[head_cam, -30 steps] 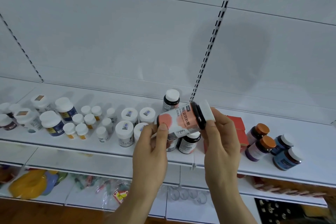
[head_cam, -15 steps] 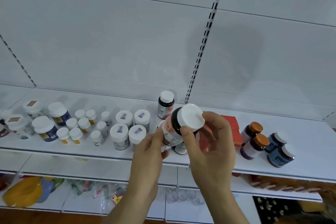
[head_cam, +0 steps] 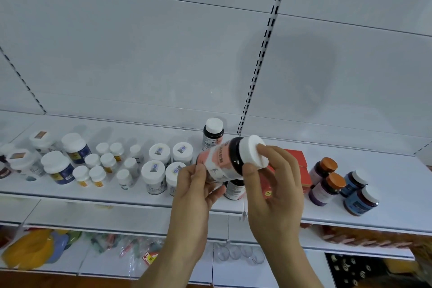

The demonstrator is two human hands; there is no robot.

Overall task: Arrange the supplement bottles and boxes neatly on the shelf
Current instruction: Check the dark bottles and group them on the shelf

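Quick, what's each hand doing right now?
Left hand: grips the label end of the dark bottle.
Right hand: grips its white cap.

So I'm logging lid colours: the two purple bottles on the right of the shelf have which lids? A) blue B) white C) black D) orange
D: both purple bottles carry orange lids, next to the blue bottles with white lids.
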